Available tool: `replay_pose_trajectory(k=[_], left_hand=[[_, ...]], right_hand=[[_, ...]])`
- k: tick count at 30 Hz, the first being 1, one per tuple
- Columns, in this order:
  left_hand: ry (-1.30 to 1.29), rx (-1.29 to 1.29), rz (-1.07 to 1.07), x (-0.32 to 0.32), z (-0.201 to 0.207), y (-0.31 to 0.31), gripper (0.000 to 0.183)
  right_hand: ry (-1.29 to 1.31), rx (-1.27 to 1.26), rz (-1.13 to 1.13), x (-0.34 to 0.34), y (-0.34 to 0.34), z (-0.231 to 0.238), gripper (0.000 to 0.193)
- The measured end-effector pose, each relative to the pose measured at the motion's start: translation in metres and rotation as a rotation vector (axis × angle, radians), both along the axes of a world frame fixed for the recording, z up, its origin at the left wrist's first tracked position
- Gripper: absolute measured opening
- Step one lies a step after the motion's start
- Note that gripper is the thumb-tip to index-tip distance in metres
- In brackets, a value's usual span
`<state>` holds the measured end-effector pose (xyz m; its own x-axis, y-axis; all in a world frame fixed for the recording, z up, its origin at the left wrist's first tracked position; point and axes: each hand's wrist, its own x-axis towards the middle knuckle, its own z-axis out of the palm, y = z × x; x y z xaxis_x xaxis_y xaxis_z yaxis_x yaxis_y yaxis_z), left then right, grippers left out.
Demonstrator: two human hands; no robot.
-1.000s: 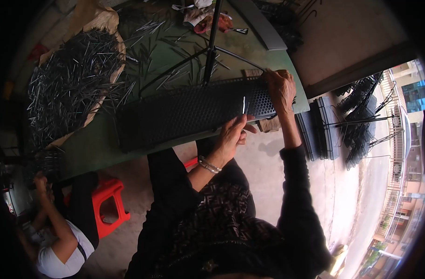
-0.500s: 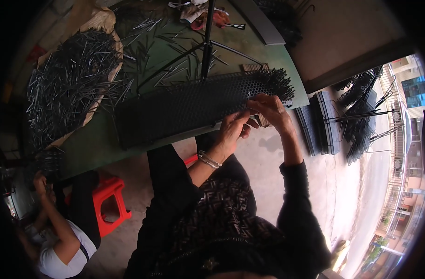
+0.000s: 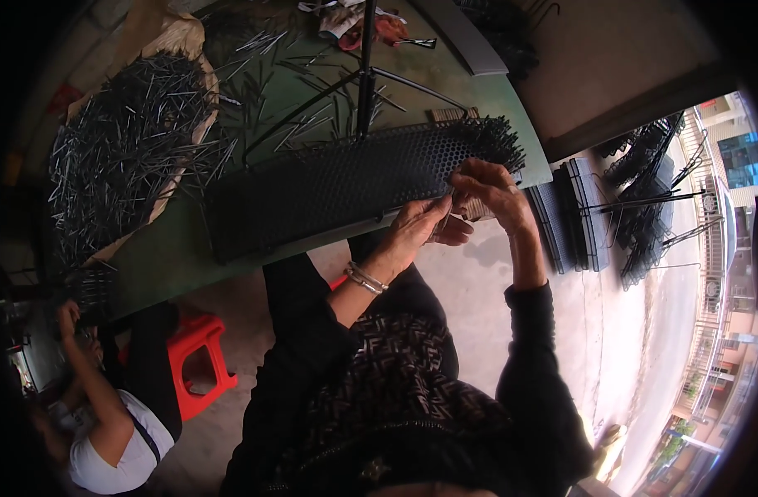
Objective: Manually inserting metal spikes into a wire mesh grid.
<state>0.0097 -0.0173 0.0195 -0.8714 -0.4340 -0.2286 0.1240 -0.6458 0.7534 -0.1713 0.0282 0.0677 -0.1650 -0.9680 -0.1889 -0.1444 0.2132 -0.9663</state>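
Observation:
A long black perforated metal panel [image 3: 329, 178] lies on the green table, its holes bare along the middle. A dense cluster of thin black rods [image 3: 499, 141] stands in its right end. Just in front of that end, my right hand [image 3: 495, 192] is closed, thumb and fingers bent in a pinch. My left hand [image 3: 416, 228], a bracelet at its wrist, meets it at the panel's near edge. Its thumb and forefinger press together while the other fingers stretch to the right. Whatever either hand holds is too small or hidden to make out.
Loose black rods pile up on brown paper [image 3: 134, 145] at the left, more scattered behind the panel. A black stand [image 3: 366, 103] rises over the panel. Another person [image 3: 118, 431] works at lower left beside a red stool [image 3: 198, 364]. Black racks [image 3: 582, 215] stand right.
My right hand has shifted slightly right, drawing its fingertips off the holes. My left hand has moved a little to the right, its lower fingers now straighter.

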Motion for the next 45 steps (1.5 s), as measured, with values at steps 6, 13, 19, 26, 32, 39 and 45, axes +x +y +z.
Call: replay_pose_trajectory(k=[6, 13, 19, 26, 32, 39, 45], left_hand=[[-0.216, -0.091, 0.057, -0.011, 0.009, 0.005, 0.043], [-0.224, -0.206, 0.051, -0.017, 0.007, 0.010, 0.041], [-0.239, -0.155, 0.106, -0.004, -0.032, 0.020, 0.043], [-0.222, 0.056, 0.113, 0.040, -0.055, 0.022, 0.035], [-0.318, 0.048, 0.113, 0.066, -0.069, 0.021, 0.034], [-0.402, -0.013, 0.151, 0.097, -0.082, 0.015, 0.034], [-0.462, -0.013, 0.245, 0.120, -0.089, 0.014, 0.035]], right_hand=[[0.008, 0.081, 0.031, -0.003, 0.002, 0.003, 0.017], [0.031, -0.010, -0.054, -0.006, 0.008, 0.001, 0.015], [0.448, -0.337, -0.523, -0.026, -0.003, 0.001, 0.010], [0.774, -0.462, -0.620, -0.042, -0.030, -0.026, 0.016], [0.862, -0.406, -0.585, -0.050, -0.037, -0.030, 0.017], [0.838, -0.419, -0.534, -0.048, -0.042, -0.024, 0.002], [0.875, -0.310, -0.463, -0.046, -0.044, -0.031, 0.014]])
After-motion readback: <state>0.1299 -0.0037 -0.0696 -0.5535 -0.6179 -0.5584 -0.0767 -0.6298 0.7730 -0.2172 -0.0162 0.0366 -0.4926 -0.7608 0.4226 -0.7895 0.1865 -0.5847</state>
